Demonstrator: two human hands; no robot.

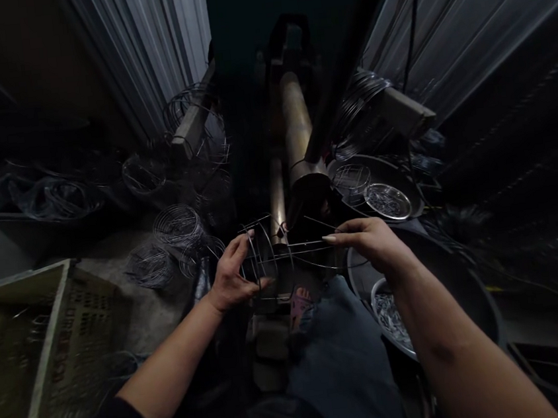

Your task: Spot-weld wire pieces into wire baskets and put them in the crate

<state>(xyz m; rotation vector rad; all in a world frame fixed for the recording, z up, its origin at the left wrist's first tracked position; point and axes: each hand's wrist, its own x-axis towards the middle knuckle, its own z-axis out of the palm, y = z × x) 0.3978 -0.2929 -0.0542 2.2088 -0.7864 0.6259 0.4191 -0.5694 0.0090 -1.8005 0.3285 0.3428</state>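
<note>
My left hand (233,275) is closed round the left side of a small wire frame (283,252) made of thin rings and straight rods. My right hand (369,239) pinches a thin wire rod at the frame's right side, fingers pressed together. The frame hangs in front of a brass-coloured cylindrical machine part (298,134), just above my knee in blue jeans (339,355). A foot in a pink sandal (299,303) shows below the frame.
Finished wire frames (177,227) lie heaped on the floor at left. A pale plastic crate (38,341) sits at lower left. Metal bowls (388,201) of small parts stand at right, another bowl (390,317) under my right forearm. Wire coils (364,97) hang by corrugated walls.
</note>
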